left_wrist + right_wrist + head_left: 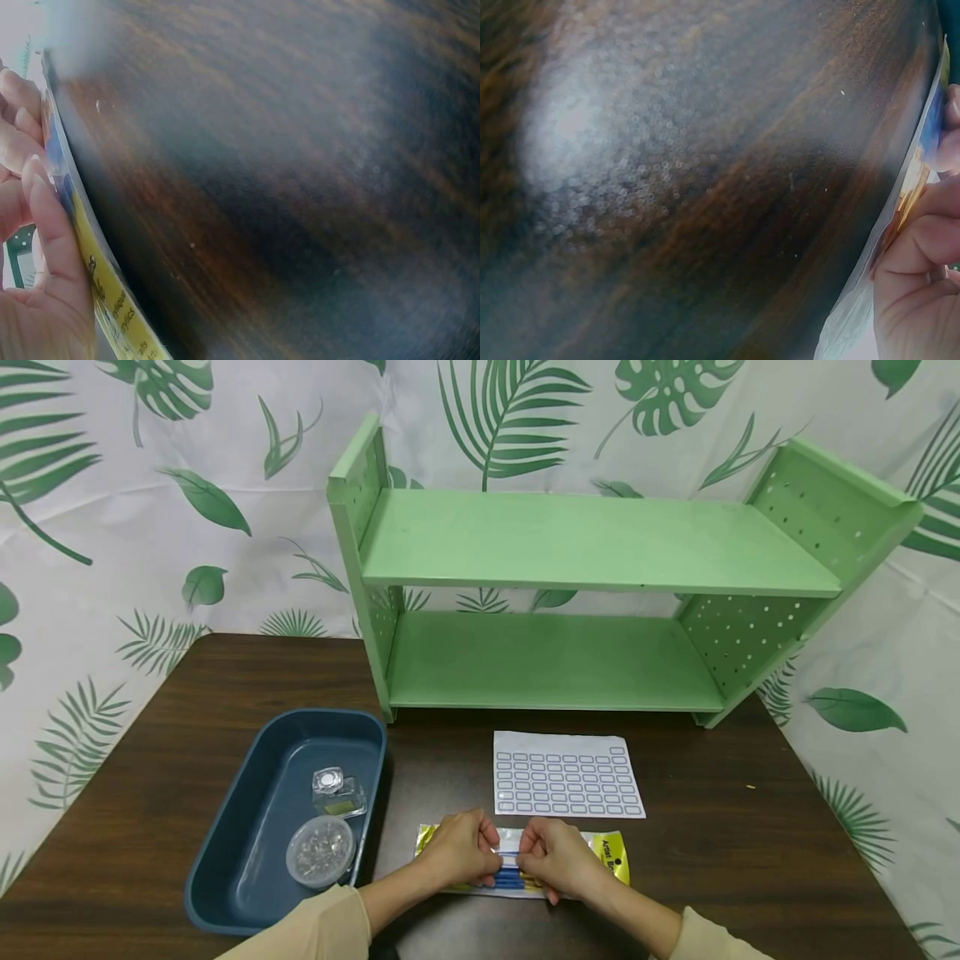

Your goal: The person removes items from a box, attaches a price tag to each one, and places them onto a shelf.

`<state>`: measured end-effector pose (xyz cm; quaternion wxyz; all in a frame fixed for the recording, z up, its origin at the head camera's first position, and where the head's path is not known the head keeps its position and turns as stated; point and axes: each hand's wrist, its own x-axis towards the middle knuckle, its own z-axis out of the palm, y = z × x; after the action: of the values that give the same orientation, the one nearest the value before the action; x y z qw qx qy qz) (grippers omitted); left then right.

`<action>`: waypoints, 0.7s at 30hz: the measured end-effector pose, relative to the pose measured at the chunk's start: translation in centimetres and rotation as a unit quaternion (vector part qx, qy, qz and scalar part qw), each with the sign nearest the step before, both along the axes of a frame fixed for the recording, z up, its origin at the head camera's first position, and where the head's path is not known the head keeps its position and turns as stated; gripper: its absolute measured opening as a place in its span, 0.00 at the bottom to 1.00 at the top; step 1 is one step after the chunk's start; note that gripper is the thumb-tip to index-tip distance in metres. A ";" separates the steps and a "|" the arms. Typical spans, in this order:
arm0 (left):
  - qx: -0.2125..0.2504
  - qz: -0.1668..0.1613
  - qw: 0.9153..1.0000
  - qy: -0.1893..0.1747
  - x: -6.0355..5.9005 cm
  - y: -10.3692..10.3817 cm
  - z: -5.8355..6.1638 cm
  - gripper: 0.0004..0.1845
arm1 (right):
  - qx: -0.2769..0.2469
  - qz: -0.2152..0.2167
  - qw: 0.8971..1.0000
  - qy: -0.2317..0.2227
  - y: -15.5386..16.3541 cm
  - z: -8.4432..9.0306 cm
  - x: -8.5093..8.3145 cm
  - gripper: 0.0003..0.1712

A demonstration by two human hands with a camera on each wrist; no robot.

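A flat yellow and clear packet [613, 855] printed "Artist B…" lies on the table in front of me, blue and golden brush handles showing through it. Over its middle, a small white label [507, 860] with a blue border spans the gap between my fingertips. My left hand [459, 852] pinches the label's left end with thumb and forefinger; my right hand [558, 858] pinches the right end. In the left wrist view, the fingers [56, 240] lie along the packet's yellow edge. In the right wrist view, curled fingers [922, 247] are against the packet's other end.
Behind the packet lies a sheet of blue-bordered labels [568, 775], its top row mostly bare. On the left, a blue tray [258, 827] holds a round clear tub [321, 852] and small clear containers [339, 793]. A green two-tier shelf [555, 660] stands at the back.
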<state>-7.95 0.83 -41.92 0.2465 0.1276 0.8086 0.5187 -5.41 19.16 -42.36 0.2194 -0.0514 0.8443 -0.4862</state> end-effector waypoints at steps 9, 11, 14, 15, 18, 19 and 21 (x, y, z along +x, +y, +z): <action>0.011 0.003 1.000 -0.006 0.1 0.0 0.0 0.11 | -0.008 -0.011 1.000 -0.006 0.0 0.1 0.0 0.06; 0.011 0.003 1.000 -0.005 0.1 0.0 0.0 0.11 | -0.014 -0.015 1.000 -0.011 0.0 0.1 0.1 0.06; 0.013 0.003 1.000 -0.003 0.1 -0.1 0.0 0.12 | -0.019 -0.017 1.000 -0.017 0.1 0.1 0.1 0.06; 0.014 0.003 1.000 -0.003 0.2 -0.1 0.0 0.12 | -0.020 -0.017 1.000 -0.017 0.1 0.1 0.1 0.06; 0.018 0.005 1.000 -0.006 0.2 -0.1 0.0 0.12 | -0.024 -0.016 0.999 -0.019 0.1 0.0 0.1 0.06; 0.020 0.005 1.000 -0.007 0.2 -0.1 0.0 0.12 | -0.026 -0.016 0.999 -0.020 0.1 0.0 0.1 0.05; 0.022 0.006 1.000 -0.009 0.3 -0.2 0.0 0.12 | -0.031 -0.018 0.999 -0.023 0.2 0.0 0.1 0.06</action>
<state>-7.68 0.62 -41.90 0.2478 0.1235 0.7954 0.5392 -5.32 19.37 -42.40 0.2282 -0.0314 0.8244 -0.5171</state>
